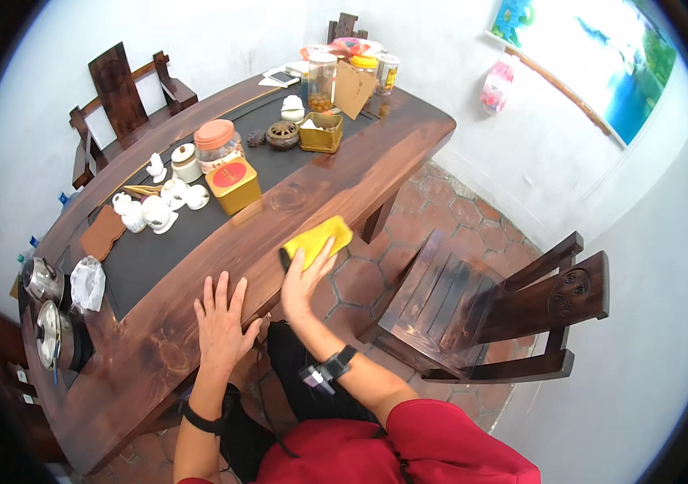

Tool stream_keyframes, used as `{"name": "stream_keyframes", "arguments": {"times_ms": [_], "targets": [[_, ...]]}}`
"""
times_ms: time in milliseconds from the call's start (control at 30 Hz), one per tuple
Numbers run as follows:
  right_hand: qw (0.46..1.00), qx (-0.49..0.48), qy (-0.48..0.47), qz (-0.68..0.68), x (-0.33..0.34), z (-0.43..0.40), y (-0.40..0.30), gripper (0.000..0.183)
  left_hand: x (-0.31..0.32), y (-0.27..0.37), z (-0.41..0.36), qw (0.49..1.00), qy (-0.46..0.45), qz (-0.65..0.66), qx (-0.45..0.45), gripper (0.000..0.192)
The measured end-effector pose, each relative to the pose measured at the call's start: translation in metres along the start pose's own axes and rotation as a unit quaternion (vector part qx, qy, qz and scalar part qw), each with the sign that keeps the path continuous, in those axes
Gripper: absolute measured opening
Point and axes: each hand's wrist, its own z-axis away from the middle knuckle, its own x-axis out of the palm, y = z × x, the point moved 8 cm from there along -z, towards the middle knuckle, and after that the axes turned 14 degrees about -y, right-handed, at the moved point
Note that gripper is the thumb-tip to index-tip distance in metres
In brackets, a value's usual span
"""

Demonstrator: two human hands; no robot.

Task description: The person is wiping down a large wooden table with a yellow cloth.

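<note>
My right hand [306,279] presses a folded yellow cloth [319,240] with a dark edge onto the front rim of the wooden table [223,248]. Flat on the same tabletop, fingers spread, lies my left hand [223,327], with nothing in it. Beyond the hands, on the dark inlay, stand a gold tin with a red round label [234,186], a plastic jar with a pink lid [217,142], a lidded white pot [186,163] and several white teapots and cups [156,212].
A wooden chair [446,302] stands right of the table, another [117,91] behind it. Jars [322,81] and a gold square box [321,133] are at the far end. A metal kettle [41,278] and a lidded pot [50,336] sit at the left.
</note>
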Motion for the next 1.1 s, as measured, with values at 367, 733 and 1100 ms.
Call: {"name": "stream_keyframes", "arguments": {"times_ms": [367,733,1100], "targets": [[0.912,-0.161,-0.207,0.316,0.011,0.084,-0.056,0.056,-0.025,-0.086,0.088,0.991,0.086,0.101,-0.030,0.084],[0.746,-0.172,-0.317,0.560,0.034,-0.121,-0.008,0.050,-0.015,-0.302,0.301,0.871,0.155,-0.015,-0.466,0.052],[0.722,0.015,-0.292,0.627,0.038,-0.224,0.029,0.060,-0.013,-0.309,0.308,0.825,0.164,0.033,-0.540,0.053]]}}
